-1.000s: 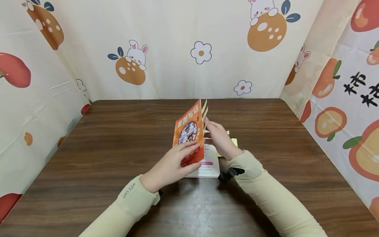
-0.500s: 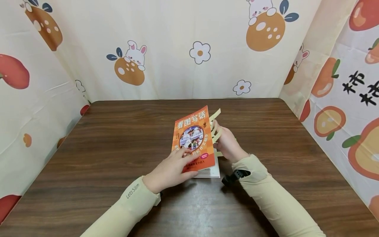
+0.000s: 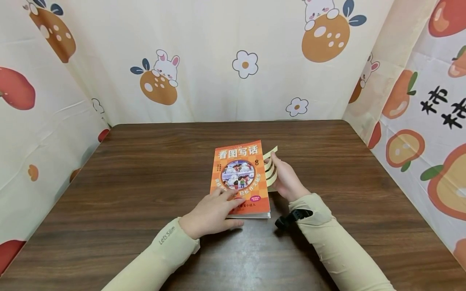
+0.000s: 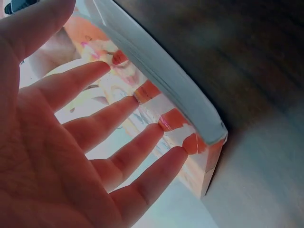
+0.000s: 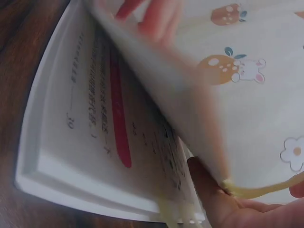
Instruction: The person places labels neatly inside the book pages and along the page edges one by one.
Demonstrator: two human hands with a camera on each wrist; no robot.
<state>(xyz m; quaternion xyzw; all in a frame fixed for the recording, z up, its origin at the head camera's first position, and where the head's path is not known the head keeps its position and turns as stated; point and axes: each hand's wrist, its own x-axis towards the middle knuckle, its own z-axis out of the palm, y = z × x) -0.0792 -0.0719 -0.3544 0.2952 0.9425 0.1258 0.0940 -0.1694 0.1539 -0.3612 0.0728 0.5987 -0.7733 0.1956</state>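
An orange-covered book (image 3: 236, 151) with white Chinese characters and a round picture lies at mid-table in the head view. My left hand (image 3: 212, 212) rests on its lower cover, fingers spread, thumb over the near edge. In the left wrist view, the fingertips (image 4: 173, 154) touch the cover near a corner. Several pale yellow page tabs (image 3: 270, 173) curve out from the right edge, close against my right hand (image 3: 289, 182). The right wrist view has a blurred raised leaf (image 5: 190, 99) above a printed page (image 5: 85, 104), with a finger (image 5: 209, 183) at the leaf's edge.
The dark wood table (image 3: 153, 161) reaches back to a cream curtain (image 3: 207, 81) printed with rabbits and flowers. More printed cloth flanks both sides. A black strap (image 3: 293, 218) is on the right wrist.
The book's cover has come down from nearly upright to lie over the pages, hiding the printed page in the head view. The right hand has moved right and lower; the left stayed on the cover.
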